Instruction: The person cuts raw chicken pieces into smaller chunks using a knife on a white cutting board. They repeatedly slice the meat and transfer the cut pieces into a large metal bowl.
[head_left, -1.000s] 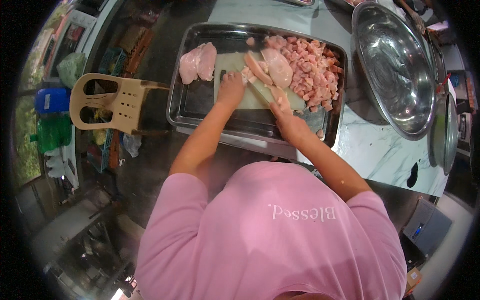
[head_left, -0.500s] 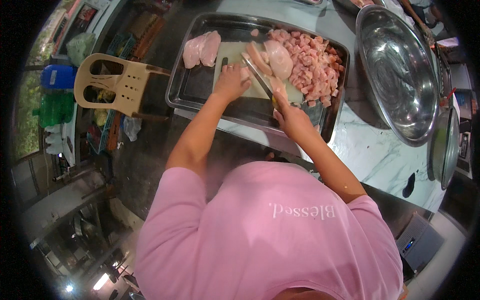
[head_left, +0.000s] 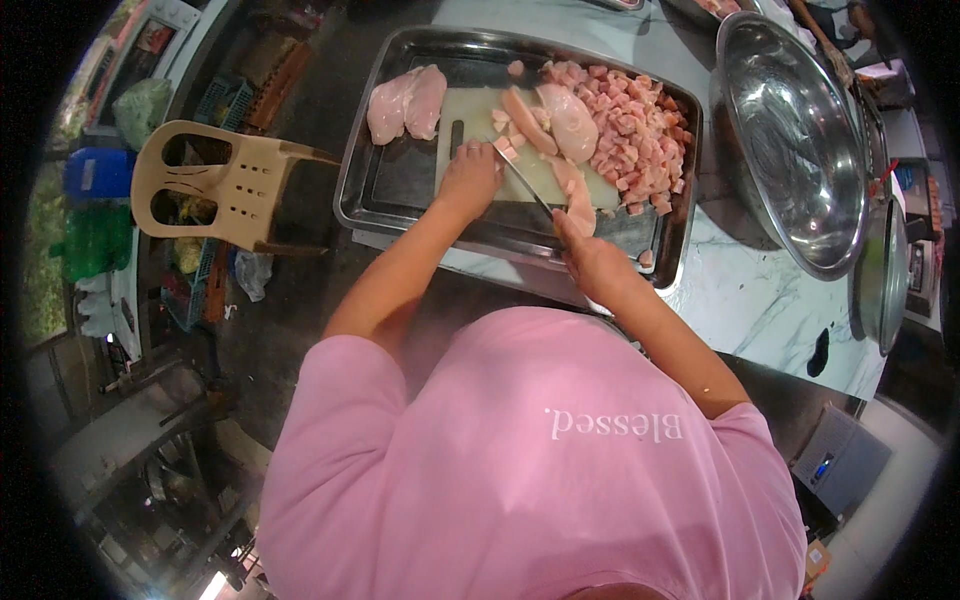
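Note:
My right hand [head_left: 597, 268] is closed round the handle of a knife [head_left: 524, 181], whose blade slants up-left over a pale cutting board [head_left: 455, 102]. At the blade's tip my left hand [head_left: 472, 180] is bent down with fingers drawn together; what they grip, if anything, is hidden. Small cut chicken pieces [head_left: 508, 148] lie beside the tip. A chicken strip [head_left: 528, 121] and a whole chicken breast [head_left: 571, 122] rest on the board, with another strip [head_left: 577, 196] nearer my right hand. Diced chicken [head_left: 640, 135] is heaped at right, and whole breasts [head_left: 407, 103] lie at left.
Board and meat sit in a dark metal tray [head_left: 385, 212] on a marble-patterned table [head_left: 745, 290]. A large steel basin [head_left: 795, 150] stands to the right, with a lidded pot [head_left: 883, 275] beyond it. A beige plastic chair [head_left: 205, 185] is at left.
The knife's tip has shifted beside my left hand, and my right hand has moved slightly right and nearer me. More loose cut pieces show by the tip. The view has shifted slightly.

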